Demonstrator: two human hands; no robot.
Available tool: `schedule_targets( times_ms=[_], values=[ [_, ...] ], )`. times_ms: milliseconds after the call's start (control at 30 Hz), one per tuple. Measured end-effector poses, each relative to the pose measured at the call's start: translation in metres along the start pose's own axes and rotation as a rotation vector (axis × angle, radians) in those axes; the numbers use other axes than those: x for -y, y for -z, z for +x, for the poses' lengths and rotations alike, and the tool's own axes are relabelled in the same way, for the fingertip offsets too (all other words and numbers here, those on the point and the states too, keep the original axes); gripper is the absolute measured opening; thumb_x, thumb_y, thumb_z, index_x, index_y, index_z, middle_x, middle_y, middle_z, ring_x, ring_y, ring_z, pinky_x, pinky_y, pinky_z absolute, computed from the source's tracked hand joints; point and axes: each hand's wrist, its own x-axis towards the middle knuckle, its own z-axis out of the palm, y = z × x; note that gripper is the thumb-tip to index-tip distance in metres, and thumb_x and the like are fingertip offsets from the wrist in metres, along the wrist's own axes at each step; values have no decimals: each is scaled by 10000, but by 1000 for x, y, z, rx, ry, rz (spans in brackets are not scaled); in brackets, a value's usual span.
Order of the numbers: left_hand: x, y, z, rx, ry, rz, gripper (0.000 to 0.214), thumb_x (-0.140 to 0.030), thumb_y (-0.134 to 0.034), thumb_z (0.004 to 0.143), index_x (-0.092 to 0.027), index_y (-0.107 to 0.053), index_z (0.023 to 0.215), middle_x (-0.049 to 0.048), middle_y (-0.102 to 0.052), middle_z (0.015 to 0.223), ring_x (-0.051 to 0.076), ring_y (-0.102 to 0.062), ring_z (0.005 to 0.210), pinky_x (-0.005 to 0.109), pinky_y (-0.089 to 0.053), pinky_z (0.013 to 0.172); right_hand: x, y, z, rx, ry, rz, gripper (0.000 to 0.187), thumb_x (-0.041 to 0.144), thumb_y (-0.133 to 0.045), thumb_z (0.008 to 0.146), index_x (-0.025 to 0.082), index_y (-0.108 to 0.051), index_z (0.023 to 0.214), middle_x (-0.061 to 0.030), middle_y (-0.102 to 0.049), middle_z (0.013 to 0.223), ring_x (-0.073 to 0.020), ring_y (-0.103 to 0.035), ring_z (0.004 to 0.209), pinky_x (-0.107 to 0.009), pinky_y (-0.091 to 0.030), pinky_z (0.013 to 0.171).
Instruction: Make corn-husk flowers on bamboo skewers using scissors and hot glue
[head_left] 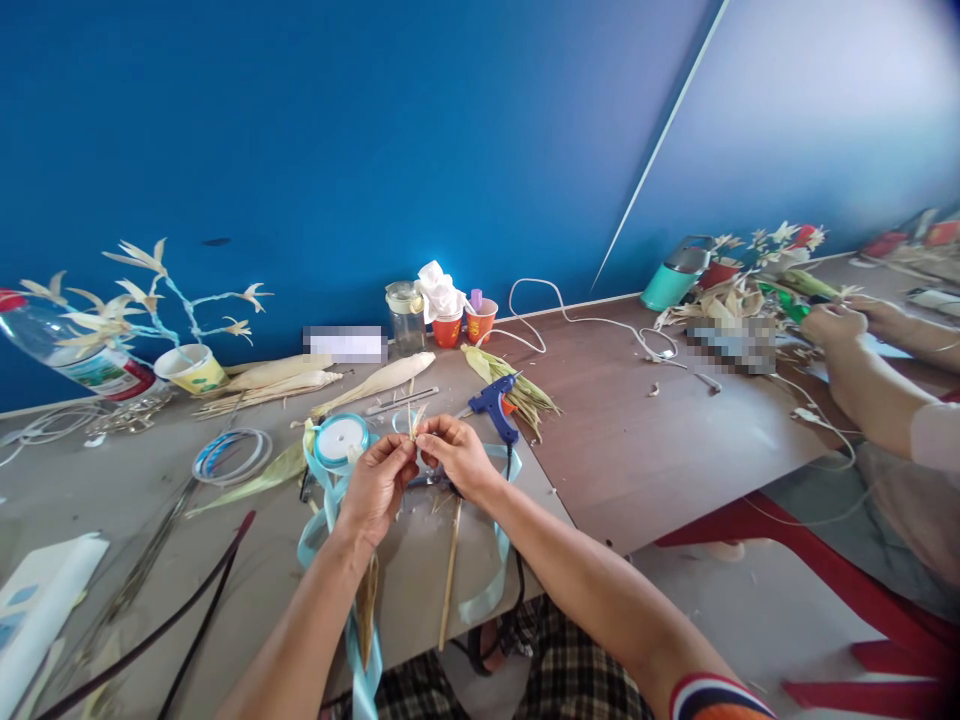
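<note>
My left hand and my right hand meet over the grey table, both pinched on a small pale corn-husk piece whose thin tips stick up between the fingertips. A light blue ribbon trails from its spool just left of my hands and hangs off the table edge. A blue glue gun lies just behind my right hand. A thin wooden stick lies under my wrists.
Corn husks and green leaves lie behind the hands, with red paper cups, a jar and a husk-flower branch in a cup. Another person's arms work at the brown table on the right.
</note>
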Motion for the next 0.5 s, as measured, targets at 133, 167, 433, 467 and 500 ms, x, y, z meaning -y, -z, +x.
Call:
schedule_targets(
  times_ms=[133,167,433,467,500],
  values=[
    [4,3,1,24,-12,49,249,-319,-798,614,-138,-634,656,0,-594,588,83,-486,544,190,-307,486,1,0,1,-14,0,6,236,320,-724,632,158,-561,686,65,-495,521,-46,-402,444,-191,-295,454],
    [5,4,2,30,-12,62,243,-321,-792,625,-139,-636,664,-2,-591,585,83,-484,545,192,-307,491,1,0,1,-12,-3,8,243,327,-727,631,159,-558,680,66,-493,515,-46,-400,442,-191,-290,453],
    [9,8,3,68,-26,116,224,-340,-763,676,-151,-647,707,-17,-591,617,64,-425,508,213,-328,521,1,-3,-1,-27,22,-77,279,397,-695,660,168,-540,693,70,-462,498,-53,-374,435,-197,-290,434],
    [9,8,3,65,-32,116,221,-338,-761,680,-151,-648,713,-18,-590,617,61,-417,502,212,-324,517,0,-3,-2,-33,34,-102,278,404,-684,672,169,-538,700,70,-460,501,-53,-371,433,-198,-289,430],
    [9,8,3,62,-39,114,220,-336,-760,683,-150,-646,714,-19,-589,617,60,-412,498,212,-317,512,0,-3,-2,-38,45,-122,277,410,-672,683,169,-537,705,70,-458,504,-54,-370,432,-198,-290,429]
  ],
)
